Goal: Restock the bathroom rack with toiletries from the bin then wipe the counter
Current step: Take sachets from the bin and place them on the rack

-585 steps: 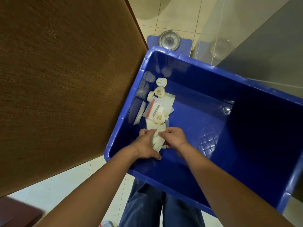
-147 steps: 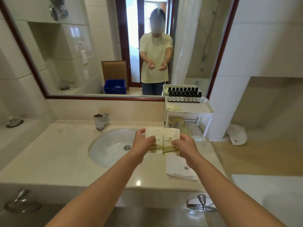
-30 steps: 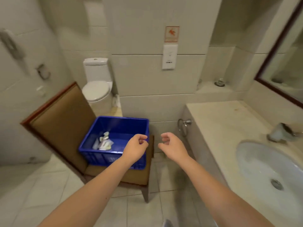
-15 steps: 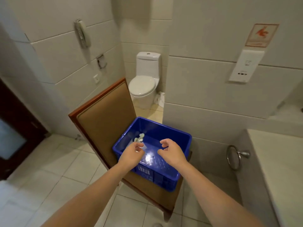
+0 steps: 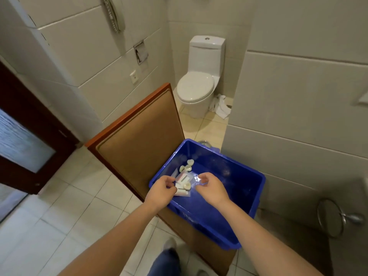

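In the head view, a deep blue plastic bin (image 5: 235, 198) is sitting on the seat of a brown upholstered chair with a reddish wooden frame (image 5: 139, 140), filling the lower centre of the frame. A small heap of toiletries (image 5: 184, 181) is lying on the bin's floor against its left wall: flat clear sachets with red and white inserts and several cream, round and heart-shaped soaps (image 5: 188, 167) toward the far end.

The left hand (image 5: 162, 191) is reaching over the bin's near-left rim with its fingers curled and pinched together right at the edge of the sachets; whether it is actually gripping one cannot be told. The right hand (image 5: 212, 189) is hovering over the middle of the bin, just right of the heap, fingers loosely curled and holding nothing that shows. Both bare forearms are stretching up from the bottom of the frame.

A white ceramic toilet (image 5: 199, 80) is standing in the upper centre, with crumpled white cloth (image 5: 221, 105) lying on the tiled floor beside it. A wall telephone (image 5: 113, 12) is hanging at the upper left, and a chrome towel ring (image 5: 332, 218) is showing at the lower right
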`<action>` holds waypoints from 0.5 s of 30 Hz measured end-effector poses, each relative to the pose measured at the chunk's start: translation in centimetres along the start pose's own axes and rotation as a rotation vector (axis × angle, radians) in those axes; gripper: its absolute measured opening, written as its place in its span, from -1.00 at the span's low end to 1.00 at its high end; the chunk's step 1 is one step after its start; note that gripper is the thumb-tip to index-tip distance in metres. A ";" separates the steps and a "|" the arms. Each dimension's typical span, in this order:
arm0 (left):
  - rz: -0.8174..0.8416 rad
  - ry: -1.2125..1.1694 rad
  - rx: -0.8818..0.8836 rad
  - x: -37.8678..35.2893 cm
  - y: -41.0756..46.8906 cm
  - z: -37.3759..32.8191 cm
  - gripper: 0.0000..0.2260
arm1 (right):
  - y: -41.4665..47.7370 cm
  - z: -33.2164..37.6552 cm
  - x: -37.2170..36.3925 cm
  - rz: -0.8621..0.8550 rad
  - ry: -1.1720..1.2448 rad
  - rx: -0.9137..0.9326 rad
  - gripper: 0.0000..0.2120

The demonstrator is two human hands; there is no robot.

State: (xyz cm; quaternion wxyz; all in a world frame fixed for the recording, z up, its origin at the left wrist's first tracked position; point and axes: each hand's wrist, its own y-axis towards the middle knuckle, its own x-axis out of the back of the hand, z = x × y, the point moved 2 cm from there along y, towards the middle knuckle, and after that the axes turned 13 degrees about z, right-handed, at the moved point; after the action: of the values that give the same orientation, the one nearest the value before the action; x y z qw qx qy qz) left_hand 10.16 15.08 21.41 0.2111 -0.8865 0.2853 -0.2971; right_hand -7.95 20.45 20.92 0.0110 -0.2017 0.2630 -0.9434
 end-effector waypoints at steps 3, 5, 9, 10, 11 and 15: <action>0.054 0.012 0.041 1.0 2.9 1.1 -0.68 | 3.2 -0.4 -0.8 0.011 0.046 -0.044 -0.62; 0.105 0.010 0.066 1.5 5.0 2.0 -0.66 | 5.3 -0.7 -1.5 0.011 0.079 -0.080 -0.65; 0.190 0.027 0.112 2.8 9.9 4.0 -0.66 | 10.3 -1.4 -3.7 -0.006 0.176 -0.189 -0.66; 0.206 0.036 0.118 3.1 11.1 4.5 -0.66 | 11.6 -1.7 -4.4 -0.013 0.192 -0.213 -0.65; 0.219 0.036 0.121 3.4 12.2 5.0 -0.66 | 12.7 -2.0 -5.1 -0.020 0.211 -0.233 -0.65; 0.233 0.042 0.117 3.9 15.1 7.0 -0.66 | 16.2 -3.4 -7.2 -0.042 0.290 -0.306 -0.65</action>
State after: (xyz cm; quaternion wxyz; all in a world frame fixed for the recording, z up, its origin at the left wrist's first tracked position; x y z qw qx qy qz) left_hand 11.54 2.71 9.62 0.2895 -0.8271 0.3726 -0.3053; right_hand -4.06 9.06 7.47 -0.0776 -0.0687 0.3978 -0.9116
